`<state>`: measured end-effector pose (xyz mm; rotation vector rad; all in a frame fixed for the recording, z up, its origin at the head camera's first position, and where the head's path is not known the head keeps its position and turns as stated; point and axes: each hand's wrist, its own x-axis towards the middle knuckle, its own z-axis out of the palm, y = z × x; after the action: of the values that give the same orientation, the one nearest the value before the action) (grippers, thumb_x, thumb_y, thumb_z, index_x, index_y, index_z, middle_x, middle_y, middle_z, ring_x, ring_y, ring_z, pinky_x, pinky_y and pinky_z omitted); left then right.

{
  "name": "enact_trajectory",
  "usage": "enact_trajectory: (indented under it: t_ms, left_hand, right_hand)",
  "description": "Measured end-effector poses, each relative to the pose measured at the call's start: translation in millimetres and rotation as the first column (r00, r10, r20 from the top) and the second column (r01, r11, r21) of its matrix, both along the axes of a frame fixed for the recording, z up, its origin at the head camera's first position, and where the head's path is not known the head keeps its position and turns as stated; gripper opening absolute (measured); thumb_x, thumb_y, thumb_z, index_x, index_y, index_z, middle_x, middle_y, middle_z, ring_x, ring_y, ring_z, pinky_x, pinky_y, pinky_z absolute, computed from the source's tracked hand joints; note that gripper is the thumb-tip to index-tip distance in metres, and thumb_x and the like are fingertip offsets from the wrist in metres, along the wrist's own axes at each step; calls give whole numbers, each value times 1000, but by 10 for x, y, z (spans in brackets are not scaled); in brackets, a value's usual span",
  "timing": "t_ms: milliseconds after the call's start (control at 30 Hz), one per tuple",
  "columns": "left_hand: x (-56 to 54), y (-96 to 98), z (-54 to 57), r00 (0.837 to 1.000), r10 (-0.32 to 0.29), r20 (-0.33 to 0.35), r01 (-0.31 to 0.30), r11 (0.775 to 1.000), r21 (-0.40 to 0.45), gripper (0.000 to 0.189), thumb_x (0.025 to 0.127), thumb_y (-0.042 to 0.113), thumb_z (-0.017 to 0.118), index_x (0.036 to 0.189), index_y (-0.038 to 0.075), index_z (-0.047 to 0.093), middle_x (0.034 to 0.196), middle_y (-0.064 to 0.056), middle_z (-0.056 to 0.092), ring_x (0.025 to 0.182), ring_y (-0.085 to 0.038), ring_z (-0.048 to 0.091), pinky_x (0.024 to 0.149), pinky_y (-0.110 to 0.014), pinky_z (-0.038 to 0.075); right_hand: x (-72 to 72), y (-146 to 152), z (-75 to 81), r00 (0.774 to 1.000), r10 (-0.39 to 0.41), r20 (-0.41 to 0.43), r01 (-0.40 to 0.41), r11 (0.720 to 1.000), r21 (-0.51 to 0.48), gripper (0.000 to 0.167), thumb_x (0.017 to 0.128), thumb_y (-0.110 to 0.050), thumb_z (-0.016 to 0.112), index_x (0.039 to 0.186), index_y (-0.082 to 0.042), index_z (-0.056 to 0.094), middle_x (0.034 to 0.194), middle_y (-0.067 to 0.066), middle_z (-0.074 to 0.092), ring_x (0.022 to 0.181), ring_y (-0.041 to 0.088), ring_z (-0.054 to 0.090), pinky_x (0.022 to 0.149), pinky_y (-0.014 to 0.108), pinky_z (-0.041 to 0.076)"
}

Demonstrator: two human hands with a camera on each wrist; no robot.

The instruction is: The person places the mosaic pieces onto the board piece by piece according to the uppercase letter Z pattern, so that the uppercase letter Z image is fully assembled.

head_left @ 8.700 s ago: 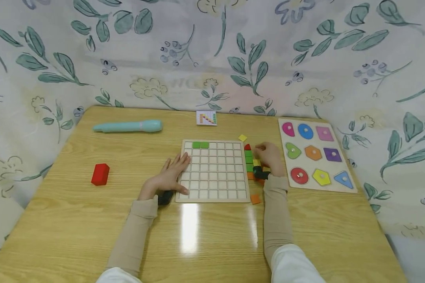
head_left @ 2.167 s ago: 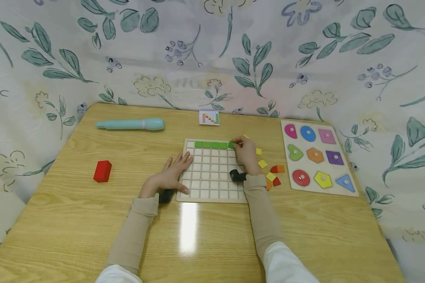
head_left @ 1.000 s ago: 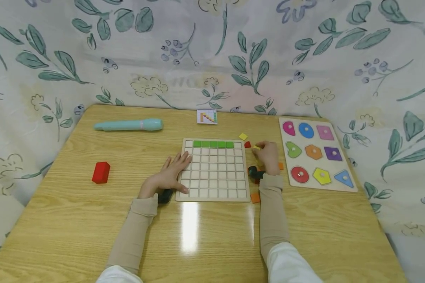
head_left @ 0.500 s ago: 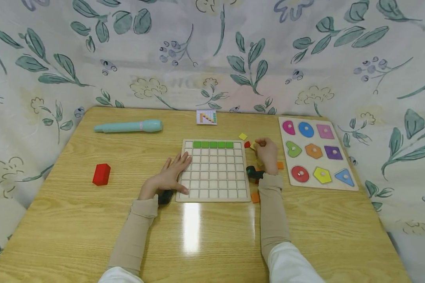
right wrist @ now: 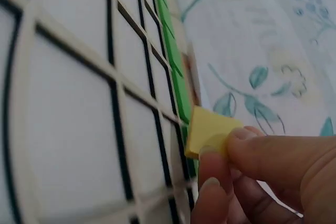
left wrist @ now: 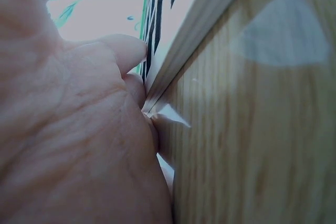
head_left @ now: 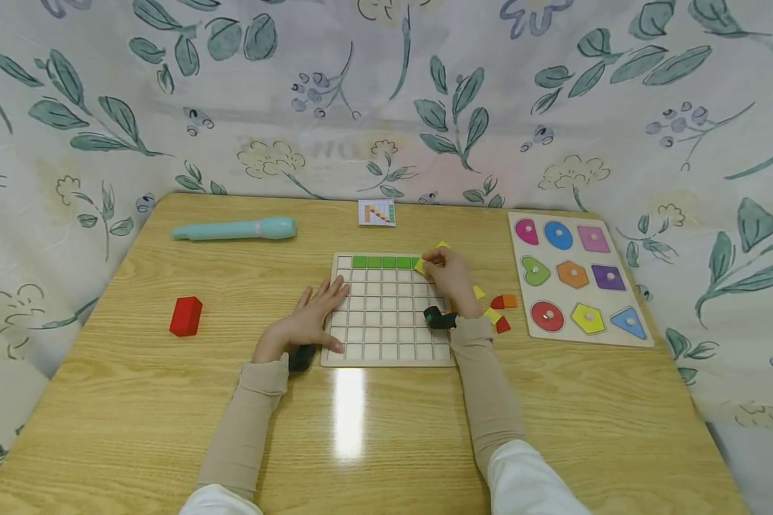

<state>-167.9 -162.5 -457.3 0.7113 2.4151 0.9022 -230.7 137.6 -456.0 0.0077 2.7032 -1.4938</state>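
- Currently, right hand (head_left: 449,277) pinches yellow tile (right wrist: 207,129) between thumb and fingers, tile tilted.
- Key relation: tile is over the far row of grid board (head_left: 381,320), at right end of green tiles (head_left: 389,262); contact unclear.
- Tile looks square, so no long axis.
- Left hand (head_left: 309,318), fingers spread, rests on board's left edge, well apart from tile.

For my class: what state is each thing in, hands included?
Grid board: flat, mostly unfilled
Green tiles: five, set in its far row
Yellow tile: pinched, tilted
Right hand: pinching that tile
Left hand: spread, touching grid's left edge
Puzzle board: nine spaces filled
Loose tiles: scattered
Red block: untouched
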Motion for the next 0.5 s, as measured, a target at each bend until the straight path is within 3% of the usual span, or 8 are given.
enact_trajectory:
  t_ms: [200, 367, 500]
  left_hand:
    - [-5, -1, -20, 1000, 3, 2, -3, 1000, -3, 118, 73, 28, 83, 155, 3, 3, 162, -18, -12, 148, -39, -19, 115, -59, -21]
    - [-5, -6, -18, 1000, 3, 0, -3, 1000, -3, 118, 73, 28, 83, 156, 3, 3, 163, -17, -12, 148, -38, -19, 115, -59, -21]
    - [-1, -8, -15, 1000, 1, -5, -1, 1000, -3, 118, 72, 29, 84, 156, 3, 3, 163, -17, -12, 148, -39, -19, 115, -59, -20]
  right_hand:
    - [24, -182, -12, 993, 115, -20, -114, 992, 53, 15, 95, -9, 60, 106, -3, 66, 105, 14, 67, 94, 27, 61, 81, 33, 51]
    - [31, -252, -49, 988, 138, -72, -128, 984, 121, 13, 94, -7, 61, 103, -3, 69, 105, 14, 69, 96, 27, 62, 86, 39, 52]
    - [20, -270, -60, 987, 146, -73, -135, 981, 141, 14, 93, -7, 61, 101, -4, 72, 106, 14, 69, 91, 26, 60, 80, 36, 51]
